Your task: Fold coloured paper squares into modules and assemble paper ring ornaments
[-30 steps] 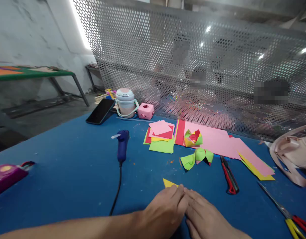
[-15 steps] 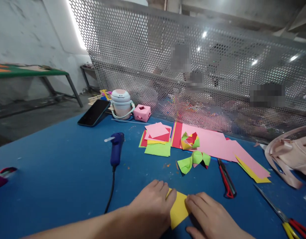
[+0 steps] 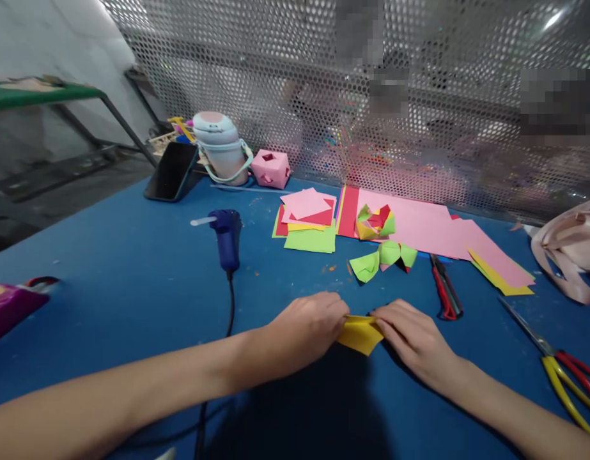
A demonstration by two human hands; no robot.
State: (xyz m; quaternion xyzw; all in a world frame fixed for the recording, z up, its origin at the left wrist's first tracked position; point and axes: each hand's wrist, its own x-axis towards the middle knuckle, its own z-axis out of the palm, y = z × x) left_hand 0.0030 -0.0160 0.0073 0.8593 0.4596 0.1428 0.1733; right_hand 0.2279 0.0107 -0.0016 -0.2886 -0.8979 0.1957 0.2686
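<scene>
A small folded piece of yellow paper (image 3: 360, 335) is stretched between my two hands, just above the blue tabletop. My left hand (image 3: 310, 333) pinches its left end, the fingers curled closed. At the other end, my right hand (image 3: 412, 332) grips the paper between thumb and fingers. The paper's upper edge is creased, and its ends are hidden under my fingers. Beyond my hands lie folded green paper pieces (image 3: 383, 258) and a ring of green, yellow and red folded paper (image 3: 375, 222). A stack of coloured paper squares (image 3: 310, 239) is to their left.
A blue glue gun (image 3: 226, 239) with its cord lies left of centre. Open scissors (image 3: 544, 348) and a red-handled cutter (image 3: 445, 291) are at the right. Further back stand a phone (image 3: 172, 171), a lidded bottle (image 3: 221, 150), a pink paper box (image 3: 270, 169) and a perforated metal screen (image 3: 295, 83).
The yellow paper lay flatter on the table between my hands; now it is raised, folded and held at both ends. The camera view has tilted downward.
</scene>
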